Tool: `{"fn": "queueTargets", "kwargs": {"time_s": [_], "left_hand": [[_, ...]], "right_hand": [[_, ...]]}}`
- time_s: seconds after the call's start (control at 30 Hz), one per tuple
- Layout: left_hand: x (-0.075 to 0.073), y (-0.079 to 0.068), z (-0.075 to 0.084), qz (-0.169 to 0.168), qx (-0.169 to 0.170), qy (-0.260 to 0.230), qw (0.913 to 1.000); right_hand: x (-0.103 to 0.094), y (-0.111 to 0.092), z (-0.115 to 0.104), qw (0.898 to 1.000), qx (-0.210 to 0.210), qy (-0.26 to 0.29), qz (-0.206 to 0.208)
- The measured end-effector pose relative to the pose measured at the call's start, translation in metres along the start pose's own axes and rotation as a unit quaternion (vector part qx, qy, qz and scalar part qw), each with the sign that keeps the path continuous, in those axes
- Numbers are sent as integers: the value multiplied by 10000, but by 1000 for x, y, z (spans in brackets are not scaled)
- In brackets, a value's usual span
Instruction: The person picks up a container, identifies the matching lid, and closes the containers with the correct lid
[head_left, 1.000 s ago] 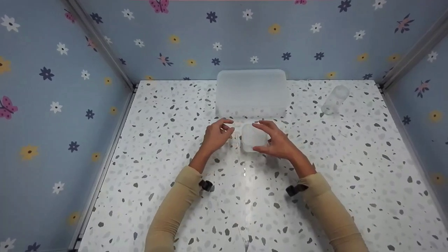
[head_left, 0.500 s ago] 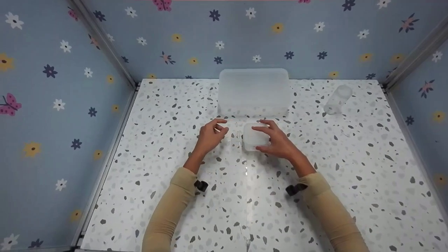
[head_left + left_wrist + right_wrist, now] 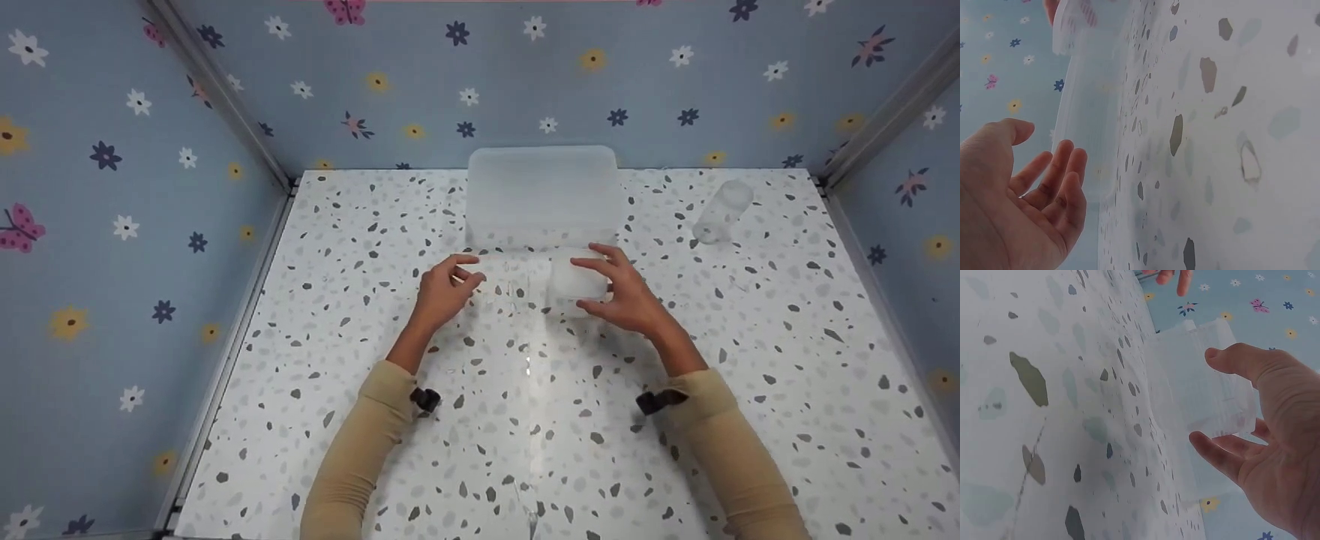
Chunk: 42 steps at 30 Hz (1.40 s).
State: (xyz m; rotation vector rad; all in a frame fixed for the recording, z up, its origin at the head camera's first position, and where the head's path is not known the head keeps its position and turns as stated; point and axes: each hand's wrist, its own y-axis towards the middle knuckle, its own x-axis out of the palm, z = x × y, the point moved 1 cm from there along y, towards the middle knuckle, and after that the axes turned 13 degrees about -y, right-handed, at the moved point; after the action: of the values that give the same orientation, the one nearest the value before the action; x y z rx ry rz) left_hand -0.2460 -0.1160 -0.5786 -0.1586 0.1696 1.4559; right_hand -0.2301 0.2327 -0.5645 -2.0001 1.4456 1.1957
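Note:
A small, squarish, frosted clear plastic container (image 3: 568,280) is in my right hand (image 3: 627,297), in front of the larger box. In the right wrist view, the thumb lies along one side of the small container (image 3: 1190,382) and the fingers bend against the opposite side. My left hand (image 3: 444,292) holds nothing; its fingers are loosely curled over the table to the left of the small container. The left wrist view has the left hand (image 3: 1033,197) with slack fingers, and part of the small container (image 3: 1072,28) at the top.
Behind the hands, a large frosted rectangular box (image 3: 540,187) stands against the flowered back wall (image 3: 510,75). A clear cylindrical cup or jar (image 3: 724,212) is at the back right. Flowered panels also border the speckled table (image 3: 525,450) on the left and right.
My right hand has carried the small container to the right and slightly toward the back. My left hand has drawn a little to the left, away from it.

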Motion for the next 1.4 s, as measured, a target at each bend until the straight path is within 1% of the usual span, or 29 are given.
{"fn": "queueTargets", "kwargs": {"time_s": [0.1,0.2,0.3,0.4,0.7,0.87,1.03,1.13,1.27,1.33,1.4], "left_hand": [[-5,-2,-2,10,-99,-6,10000],[-12,-3,-3,105,-144,123,9998],[-18,-4,-3,209,-104,245,9994],[-24,-6,-4,225,-99,185,9995],[-41,-10,-5,364,-161,137,9991],[-45,-11,-1,386,-117,93,9991],[-47,-12,3,451,-77,117,9989],[-46,-12,2,417,-73,102,9991],[-43,-12,0,350,-91,117,9993],[-43,-12,-2,369,-110,141,9992],[-43,-13,-2,407,-142,158,9989]], "right_hand": [[-7,-6,7,9999,122,61,28],[-14,-11,15,9996,250,87,48],[-23,-12,23,9993,362,-5,122],[-35,-12,34,9986,481,-65,209],[-80,0,59,9958,818,15,405],[-97,8,67,9930,1042,-90,549],[-102,19,73,9912,1208,-76,543],[-100,24,78,9883,1325,-43,751],[-93,30,88,9804,1632,-36,1104],[-90,32,93,9775,1748,-24,1183],[-87,35,98,9771,1766,-20,1188]]}}
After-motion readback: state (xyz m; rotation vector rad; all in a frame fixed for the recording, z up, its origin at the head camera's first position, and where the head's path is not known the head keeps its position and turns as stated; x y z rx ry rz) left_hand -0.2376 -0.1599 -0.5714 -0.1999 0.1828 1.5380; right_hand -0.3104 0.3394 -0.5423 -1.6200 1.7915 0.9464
